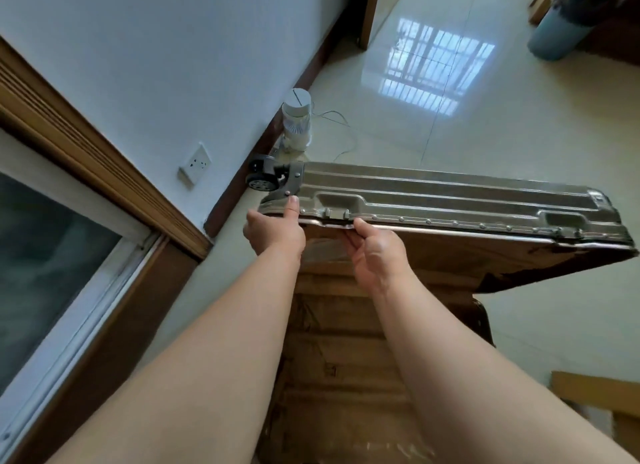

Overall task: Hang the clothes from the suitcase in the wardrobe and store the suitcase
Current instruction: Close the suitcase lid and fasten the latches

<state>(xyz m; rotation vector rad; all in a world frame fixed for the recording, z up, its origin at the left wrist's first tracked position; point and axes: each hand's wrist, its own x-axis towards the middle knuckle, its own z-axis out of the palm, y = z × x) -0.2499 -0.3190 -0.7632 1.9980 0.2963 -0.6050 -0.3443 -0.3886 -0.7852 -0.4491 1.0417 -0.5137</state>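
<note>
A grey-brown hard-shell suitcase [450,193] lies flat and closed on a brown board [450,259], which sits on a stack of plastic-wrapped brown boxes [339,328]. Its black wheels [263,178] point left toward the wall. My left hand [273,230] grips the near corner by the wheels, thumb up against the shell, fingers hidden below. Just right of it, beside a latch, my right hand [375,252] curls its fingers on the suitcase's near rim. No clothes or wardrobe are in view.
A white appliance [296,124] with a loose cord stands on the floor by the wall, behind the wheels. A wall socket [195,164] and a wood-framed window [69,256] are at left. A blue-grey bin [557,31] stands far right; flat cardboard [595,394] lies lower right.
</note>
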